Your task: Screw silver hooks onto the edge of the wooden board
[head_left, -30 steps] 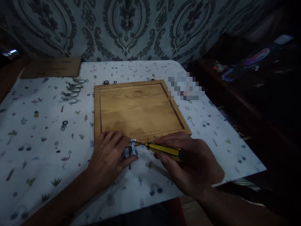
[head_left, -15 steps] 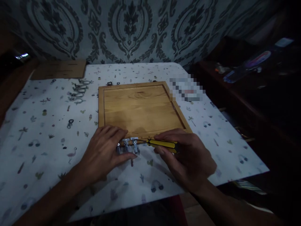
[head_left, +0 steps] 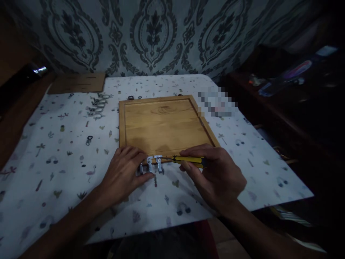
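A shallow wooden tray (head_left: 164, 126) lies flat on a white patterned table cover (head_left: 54, 151). Along its near edge hang three small metal hooks (head_left: 150, 163). My left hand (head_left: 122, 174) rests at that edge with its fingers curled against the hooks, steadying them. My right hand (head_left: 214, 176) is closed on a yellow-and-black screwdriver (head_left: 188, 160), whose tip points left at the rightmost hook (head_left: 159, 162).
Several loose metal hooks (head_left: 97, 108) lie at the back left of the cover, a small black fitting (head_left: 88, 139) nearer. A cardboard sheet (head_left: 78, 82) sits at the far left. Patterned wallpaper rises behind. Dark furniture stands to the right.
The view has shifted a little, so the tray and hands sit further right. More hooks now show beside my left hand's fingers. The screwdriver stays at the tray's near edge.
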`<action>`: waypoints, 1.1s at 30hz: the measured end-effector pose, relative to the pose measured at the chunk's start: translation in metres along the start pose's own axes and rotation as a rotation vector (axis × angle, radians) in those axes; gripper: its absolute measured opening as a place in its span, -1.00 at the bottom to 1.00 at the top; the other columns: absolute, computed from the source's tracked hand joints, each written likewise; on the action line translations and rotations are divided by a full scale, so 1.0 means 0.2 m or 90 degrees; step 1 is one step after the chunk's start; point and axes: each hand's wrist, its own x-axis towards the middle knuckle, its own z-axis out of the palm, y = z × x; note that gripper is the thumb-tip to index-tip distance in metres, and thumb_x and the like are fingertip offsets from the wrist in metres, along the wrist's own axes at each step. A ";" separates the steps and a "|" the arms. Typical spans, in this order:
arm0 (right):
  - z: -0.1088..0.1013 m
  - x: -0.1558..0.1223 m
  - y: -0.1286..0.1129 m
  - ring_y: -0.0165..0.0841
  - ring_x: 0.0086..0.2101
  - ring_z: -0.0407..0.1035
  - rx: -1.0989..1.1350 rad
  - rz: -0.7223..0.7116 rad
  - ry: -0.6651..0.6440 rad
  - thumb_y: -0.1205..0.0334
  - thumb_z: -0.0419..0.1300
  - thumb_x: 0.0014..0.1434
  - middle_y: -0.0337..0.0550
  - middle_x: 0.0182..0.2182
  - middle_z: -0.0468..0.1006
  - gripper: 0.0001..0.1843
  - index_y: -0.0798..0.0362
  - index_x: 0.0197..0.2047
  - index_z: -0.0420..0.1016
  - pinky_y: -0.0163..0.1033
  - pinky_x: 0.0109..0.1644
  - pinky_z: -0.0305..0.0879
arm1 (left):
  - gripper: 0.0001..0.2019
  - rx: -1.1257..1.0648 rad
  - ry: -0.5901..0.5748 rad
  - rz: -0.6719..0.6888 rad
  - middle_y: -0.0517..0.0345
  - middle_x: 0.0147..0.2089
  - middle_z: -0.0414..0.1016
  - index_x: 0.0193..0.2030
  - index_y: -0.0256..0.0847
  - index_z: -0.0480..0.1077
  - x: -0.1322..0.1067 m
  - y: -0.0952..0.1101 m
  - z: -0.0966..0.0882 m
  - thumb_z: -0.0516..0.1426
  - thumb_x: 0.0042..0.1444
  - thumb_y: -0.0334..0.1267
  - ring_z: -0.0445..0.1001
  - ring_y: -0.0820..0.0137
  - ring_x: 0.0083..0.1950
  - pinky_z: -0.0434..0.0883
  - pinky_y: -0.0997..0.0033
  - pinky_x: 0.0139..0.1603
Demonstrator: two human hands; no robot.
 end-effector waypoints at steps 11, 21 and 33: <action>0.00 0.00 -0.03 -0.30 -0.27 0.49 0.027 0.012 0.020 0.45 0.31 0.11 -0.19 -0.28 0.60 -0.67 -0.05 -0.09 0.43 -0.23 -0.39 0.47 | -0.63 0.007 0.012 0.005 0.10 -0.06 0.52 -0.08 -0.16 0.46 0.00 -0.01 0.02 0.23 0.10 0.05 0.42 0.19 -0.04 0.30 0.12 -0.05; 0.02 0.04 -0.09 -0.31 -0.29 0.53 0.023 -0.048 -0.050 0.40 0.31 0.12 -0.17 -0.30 0.61 -0.71 0.00 -0.09 0.42 -0.21 -0.28 0.47 | -0.67 0.000 0.016 -0.007 0.13 -0.07 0.52 -0.09 -0.13 0.48 0.00 -0.01 0.02 0.28 0.07 -0.02 0.42 0.18 -0.04 0.28 0.12 -0.06; 0.05 0.04 -0.07 -0.32 -0.28 0.51 0.057 -0.031 -0.093 0.42 0.29 0.13 -0.17 -0.28 0.60 -0.70 0.00 -0.08 0.43 -0.22 -0.27 0.47 | -0.66 0.005 0.034 0.011 0.10 -0.05 0.52 -0.07 -0.15 0.46 0.00 -0.02 0.04 0.24 0.11 0.01 0.43 0.20 -0.04 0.31 0.10 -0.03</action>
